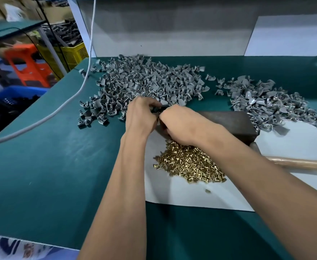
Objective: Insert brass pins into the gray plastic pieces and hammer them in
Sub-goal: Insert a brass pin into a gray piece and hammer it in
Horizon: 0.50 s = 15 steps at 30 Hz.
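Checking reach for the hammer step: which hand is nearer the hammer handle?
Right. The right hand is at the dark block's near-left edge, left of the hammer handle; the left hand sits further left, by the big gray pile.

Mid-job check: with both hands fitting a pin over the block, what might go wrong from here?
1. The right forearm crosses the brass pin pile; a sweep could scatter pins off the white sheet.
2. The left hand and right hand hide the joint, so a crooked pin may go unnoticed.

A big heap of gray plastic pieces (146, 85) lies at the table's back, a smaller heap (270, 104) to its right. Brass pins (189, 164) lie piled on white paper (191, 196) nearer the person.
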Each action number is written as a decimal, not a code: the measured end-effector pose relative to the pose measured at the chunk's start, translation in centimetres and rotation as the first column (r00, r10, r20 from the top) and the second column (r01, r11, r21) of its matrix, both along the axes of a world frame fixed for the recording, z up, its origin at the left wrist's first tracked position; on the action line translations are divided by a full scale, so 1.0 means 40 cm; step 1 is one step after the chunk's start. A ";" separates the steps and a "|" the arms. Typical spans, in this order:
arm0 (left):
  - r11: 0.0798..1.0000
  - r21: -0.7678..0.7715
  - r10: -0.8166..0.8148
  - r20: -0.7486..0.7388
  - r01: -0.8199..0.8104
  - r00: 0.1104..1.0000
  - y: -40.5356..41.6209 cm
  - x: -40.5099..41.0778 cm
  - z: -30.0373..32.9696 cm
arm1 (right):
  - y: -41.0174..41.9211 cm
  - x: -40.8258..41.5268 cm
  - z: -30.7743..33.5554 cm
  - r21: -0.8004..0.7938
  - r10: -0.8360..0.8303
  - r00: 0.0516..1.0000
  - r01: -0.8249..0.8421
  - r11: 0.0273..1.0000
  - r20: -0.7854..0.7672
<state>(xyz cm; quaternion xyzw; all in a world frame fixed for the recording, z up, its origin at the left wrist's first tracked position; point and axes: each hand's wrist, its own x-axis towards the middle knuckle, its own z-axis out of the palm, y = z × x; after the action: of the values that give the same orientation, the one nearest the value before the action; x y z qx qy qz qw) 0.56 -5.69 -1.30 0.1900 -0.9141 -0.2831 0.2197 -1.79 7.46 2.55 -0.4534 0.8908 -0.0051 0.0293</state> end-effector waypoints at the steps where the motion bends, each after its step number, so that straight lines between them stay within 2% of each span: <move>1: 1.000 0.001 0.004 -0.002 -0.004 1.000 0.001 -0.001 -0.002 | 0.002 0.001 0.001 0.026 0.008 1.000 -0.008 1.000 -0.017; 4: 0.999 0.039 0.032 -0.003 -0.032 0.999 0.000 0.000 -0.004 | 0.006 0.006 0.014 0.035 0.037 0.999 -0.036 0.999 -0.033; 6: 0.997 0.062 0.045 0.024 -0.046 0.999 0.000 0.000 -0.001 | 0.016 0.008 0.027 -0.017 0.045 0.999 -0.045 0.999 -0.006; 11: 0.990 0.125 0.068 0.031 -0.071 0.997 0.007 0.003 0.004 | 0.073 -0.001 0.036 -0.314 0.023 0.991 0.020 0.949 0.131; 15: 1.000 0.025 -0.016 0.060 0.015 0.998 0.020 -0.001 -0.001 | 0.150 -0.003 0.041 -0.501 -0.020 0.989 0.090 0.861 0.144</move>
<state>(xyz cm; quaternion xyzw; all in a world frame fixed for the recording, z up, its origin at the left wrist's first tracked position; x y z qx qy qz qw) 0.50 -4.90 -1.32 0.1940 -0.9182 -0.2901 0.1873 -1.92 13.46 4.19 -0.4183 0.8668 -0.2696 -0.0313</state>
